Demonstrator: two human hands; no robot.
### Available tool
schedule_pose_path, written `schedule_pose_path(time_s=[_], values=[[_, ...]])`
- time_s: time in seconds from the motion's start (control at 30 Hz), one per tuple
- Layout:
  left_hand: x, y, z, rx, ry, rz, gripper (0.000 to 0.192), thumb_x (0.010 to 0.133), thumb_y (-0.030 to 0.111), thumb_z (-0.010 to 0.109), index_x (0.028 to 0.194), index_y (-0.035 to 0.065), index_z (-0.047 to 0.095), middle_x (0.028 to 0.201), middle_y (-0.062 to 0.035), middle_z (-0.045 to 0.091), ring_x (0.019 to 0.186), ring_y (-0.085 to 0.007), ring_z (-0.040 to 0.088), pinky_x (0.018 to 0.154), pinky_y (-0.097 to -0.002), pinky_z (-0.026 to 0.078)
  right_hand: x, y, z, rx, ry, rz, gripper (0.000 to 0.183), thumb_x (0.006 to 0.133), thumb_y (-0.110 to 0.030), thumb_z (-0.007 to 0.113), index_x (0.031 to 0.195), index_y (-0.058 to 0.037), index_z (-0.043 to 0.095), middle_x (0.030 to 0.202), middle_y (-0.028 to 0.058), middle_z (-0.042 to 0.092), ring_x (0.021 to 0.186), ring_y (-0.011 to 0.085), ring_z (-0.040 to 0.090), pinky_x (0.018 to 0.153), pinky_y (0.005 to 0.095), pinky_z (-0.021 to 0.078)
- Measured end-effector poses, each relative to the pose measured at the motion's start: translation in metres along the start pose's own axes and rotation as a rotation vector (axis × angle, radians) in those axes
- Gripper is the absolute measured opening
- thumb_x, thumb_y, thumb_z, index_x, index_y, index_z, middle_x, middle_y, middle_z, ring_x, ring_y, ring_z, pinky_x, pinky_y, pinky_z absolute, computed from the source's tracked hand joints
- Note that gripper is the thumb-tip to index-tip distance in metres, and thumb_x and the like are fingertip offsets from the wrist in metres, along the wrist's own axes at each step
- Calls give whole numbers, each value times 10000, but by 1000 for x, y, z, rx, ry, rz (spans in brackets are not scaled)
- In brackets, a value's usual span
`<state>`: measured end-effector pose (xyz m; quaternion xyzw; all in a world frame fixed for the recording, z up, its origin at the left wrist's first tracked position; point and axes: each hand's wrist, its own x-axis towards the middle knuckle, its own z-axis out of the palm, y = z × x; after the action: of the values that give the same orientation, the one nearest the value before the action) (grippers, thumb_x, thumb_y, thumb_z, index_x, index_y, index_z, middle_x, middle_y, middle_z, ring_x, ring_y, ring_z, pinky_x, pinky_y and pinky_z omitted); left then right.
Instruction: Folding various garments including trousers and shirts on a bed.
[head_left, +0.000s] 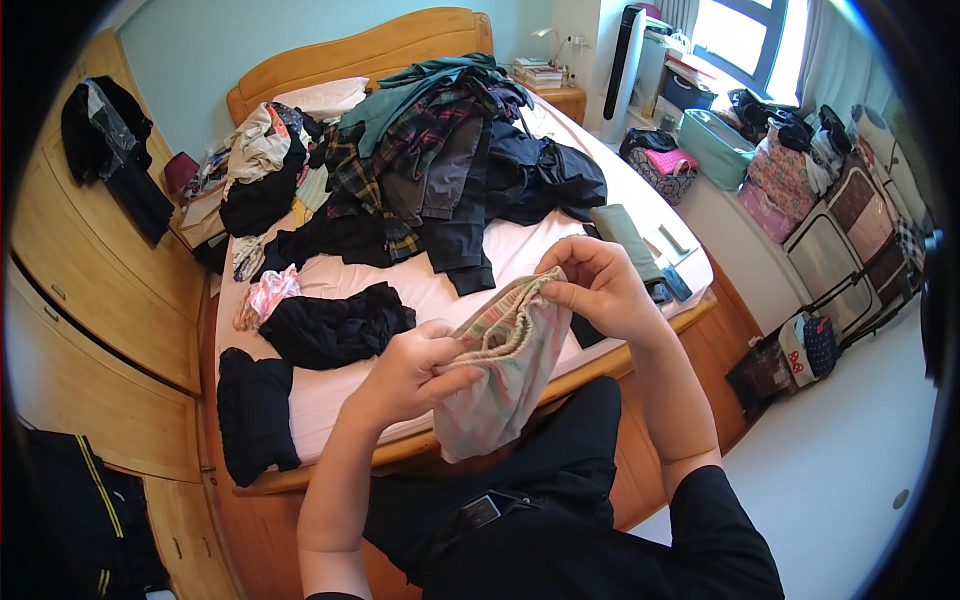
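A pale striped garment with a gathered elastic waistband hangs between my two hands, over the foot edge of the bed. My left hand pinches one end of the waistband between thumb and fingers. At the other end, higher and to the right, my right hand grips the band the same way. The waistband opening faces up, and the cloth drops below it. Beyond my left hand lies a crumpled black garment on the pink bed sheet. A rolled olive-green cloth rests just past my right hand.
A big heap of clothes covers the bed's middle, with another pile at left. A folded black garment sits on the near left corner. Wooden wardrobes line the left. Bags and a folding cart stand at right.
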<state>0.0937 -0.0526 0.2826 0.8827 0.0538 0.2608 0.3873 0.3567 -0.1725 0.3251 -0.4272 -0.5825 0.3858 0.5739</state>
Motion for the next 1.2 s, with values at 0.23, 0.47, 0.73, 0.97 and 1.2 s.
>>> schedule_pose_path(time_s=[0.23, 0.47, 0.73, 0.97, 1.2], values=[[-1, 5, -36, 157, -90, -357, 202, 809, 104, 727, 716, -34, 611, 576, -88, 496, 566, -126, 510, 522, -299, 406, 5, 0, 7, -253, 69, -3, 99, 888, 7, 686, 981, 15, 655, 853, -18, 626, 787, 39, 573, 721, 204, 476], [14, 61, -58, 767, 415, 182, 178, 683, 156, 796, 680, 59, 646, 747, -84, 662, 704, -269, 603, 731, -422, 462, -5, -26, 24, -88, 371, -275, 122, 881, 49, 675, 991, 1, 653, 884, 21, 656, 818, 58, 611, 716, 233, 484], [-57, 98, -60, 393, -194, -108, 188, 677, 98, 806, 717, 67, 625, 704, -89, 556, 660, -274, 592, 561, -356, 479, -41, -36, 24, -281, -95, 22, 96, 832, -4, 715, 919, 4, 675, 810, 33, 655, 731, 98, 602, 663, 235, 478], [-38, 49, -67, 60, -176, -174, 108, 749, 68, 756, 738, 9, 667, 657, -86, 582, 606, -170, 580, 573, -288, 449, -21, -3, 34, -74, -57, 139, 104, 932, -101, 666, 970, -5, 651, 770, -15, 638, 693, 27, 546, 605, 223, 440], [49, -31, -103, 448, 326, -161, 149, 753, 46, 775, 895, 20, 739, 773, -123, 680, 699, -215, 632, 643, -308, 496, 108, 57, -9, -291, 302, -217, 94, 887, -62, 700, 934, 11, 665, 775, 0, 652, 703, 55, 575, 653, 229, 477]])
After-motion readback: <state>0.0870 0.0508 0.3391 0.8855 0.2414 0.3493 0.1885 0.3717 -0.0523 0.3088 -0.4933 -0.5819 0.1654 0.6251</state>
